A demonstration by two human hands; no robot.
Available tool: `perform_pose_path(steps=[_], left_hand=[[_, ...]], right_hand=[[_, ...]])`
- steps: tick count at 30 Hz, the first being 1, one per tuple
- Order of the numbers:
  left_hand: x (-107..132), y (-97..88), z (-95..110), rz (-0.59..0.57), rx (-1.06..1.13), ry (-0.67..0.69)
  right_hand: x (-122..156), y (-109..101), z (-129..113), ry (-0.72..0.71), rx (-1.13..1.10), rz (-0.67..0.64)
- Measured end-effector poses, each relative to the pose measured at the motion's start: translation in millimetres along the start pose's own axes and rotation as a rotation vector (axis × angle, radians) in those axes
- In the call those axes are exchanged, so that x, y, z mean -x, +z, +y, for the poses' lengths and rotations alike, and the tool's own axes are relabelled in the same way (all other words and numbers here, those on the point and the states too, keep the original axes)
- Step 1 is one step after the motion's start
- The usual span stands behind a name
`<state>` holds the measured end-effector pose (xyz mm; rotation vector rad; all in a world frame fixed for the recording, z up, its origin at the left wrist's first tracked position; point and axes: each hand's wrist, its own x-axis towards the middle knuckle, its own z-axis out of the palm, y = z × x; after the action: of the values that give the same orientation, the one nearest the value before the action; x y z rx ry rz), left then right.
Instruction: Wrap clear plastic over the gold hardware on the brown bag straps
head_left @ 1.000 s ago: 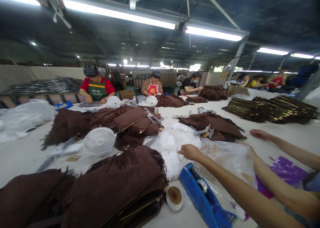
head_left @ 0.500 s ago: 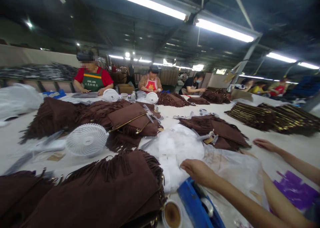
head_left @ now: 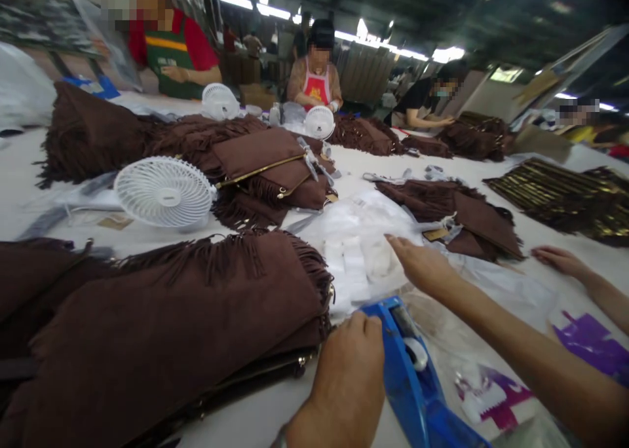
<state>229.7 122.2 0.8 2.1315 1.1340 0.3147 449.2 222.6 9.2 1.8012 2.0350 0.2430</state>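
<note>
My left hand (head_left: pixel 350 368) comes up from the bottom edge with its fingers curled under. It sits between a blue tape dispenser (head_left: pixel 410 382) and the edge of a stack of brown fringed suede bags (head_left: pixel 187 317); what is under the fingers is hidden. My right hand (head_left: pixel 419 264) reaches in from the right, fingers stretched flat on a clear plastic bag of white pieces (head_left: pixel 361 251).
Another person's hand (head_left: pixel 560 261) rests on the table at the right, near purple-printed plastic (head_left: pixel 597 346). A white fan (head_left: pixel 164 191) lies flat among more brown bags (head_left: pixel 268 163). Gold-edged stacks (head_left: pixel 570 196) stand at the far right. Several workers sit along the far side.
The view has tilted down and moved closer. My left hand has come into view at the bottom beside the tape dispenser. My right hand has slid forward onto the bag of white pieces.
</note>
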Motion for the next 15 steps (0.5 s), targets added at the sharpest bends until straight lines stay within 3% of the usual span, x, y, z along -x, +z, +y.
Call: perform_pose_path(steps=[4,8,15], left_hand=[[-29,-14.2,13,0.094,-0.215,0.082],[-63,-14.9,17,0.156,-0.293,0.148],[-131,9.2,16,0.005,-0.29,0.089]], right_hand=[[11,-9,0,0.015,0.078,0.123],[25,-16,-1,0.021,0.115,0.196],[36,-11,8,0.017,0.103,0.229]])
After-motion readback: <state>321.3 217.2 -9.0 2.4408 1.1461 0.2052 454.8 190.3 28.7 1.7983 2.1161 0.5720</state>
